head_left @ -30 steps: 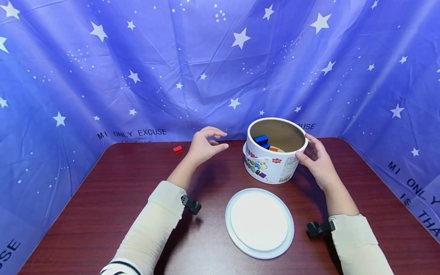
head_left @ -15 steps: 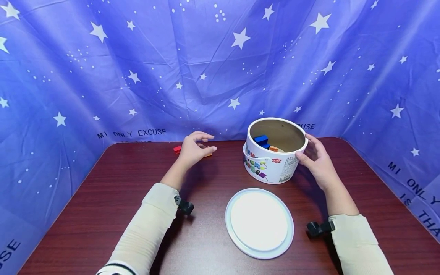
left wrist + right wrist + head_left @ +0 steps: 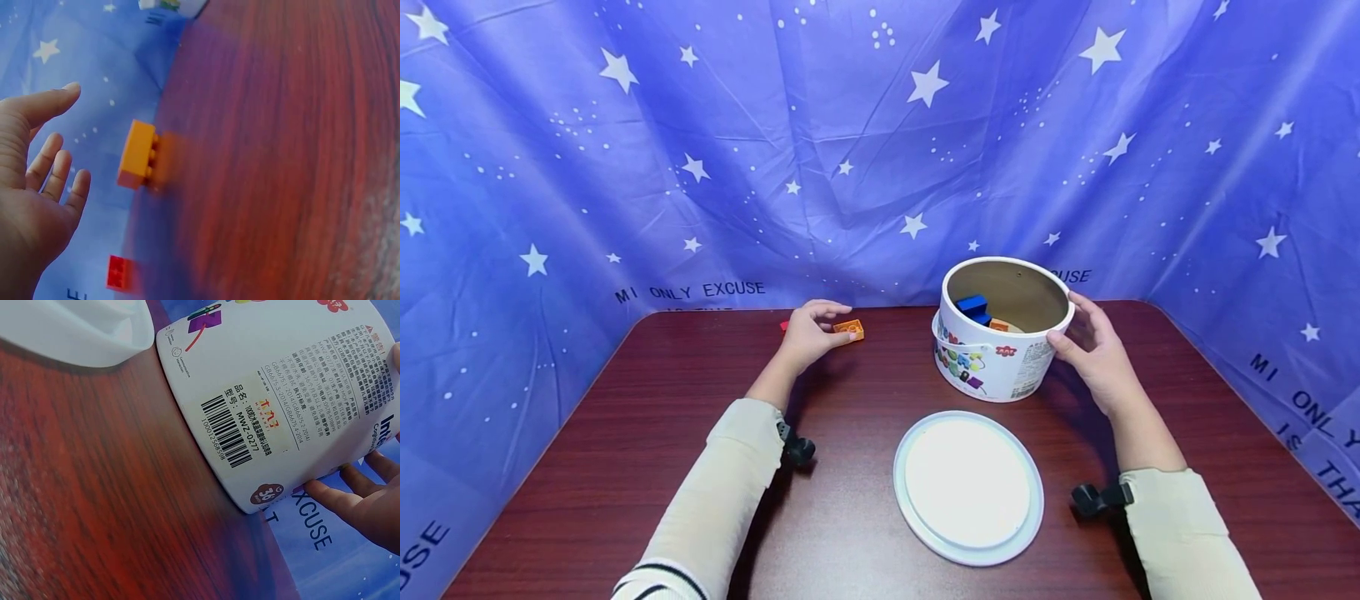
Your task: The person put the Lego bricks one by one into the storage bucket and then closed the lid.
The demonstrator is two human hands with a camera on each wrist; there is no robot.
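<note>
My left hand (image 3: pixel 808 337) is beside an orange toy brick (image 3: pixel 852 329) near the table's far edge, thumb and fingers spread. In the left wrist view, a gap shows between this hand (image 3: pixel 37 169) and the orange brick (image 3: pixel 137 155). A red brick (image 3: pixel 784 326) lies just behind the hand, mostly hidden in the head view. My right hand (image 3: pixel 1097 358) holds the side of a white printed bucket (image 3: pixel 992 371) near its rim, fingers at the back and thumb at the front. Inside the bucket are blue bricks (image 3: pixel 973 308) and an orange piece (image 3: pixel 999 325).
A round white lid (image 3: pixel 967 483) lies on the dark red wooden table (image 3: pixel 842 517) in front of the bucket. The bucket's white handle (image 3: pixel 951 340) hangs down its left side. A blue star-printed curtain (image 3: pixel 850 125) stands behind the table.
My left hand has moved left and slightly down, to beside the orange brick, which has come into view. It now covers most of the red brick. The right hand and bucket stay put.
</note>
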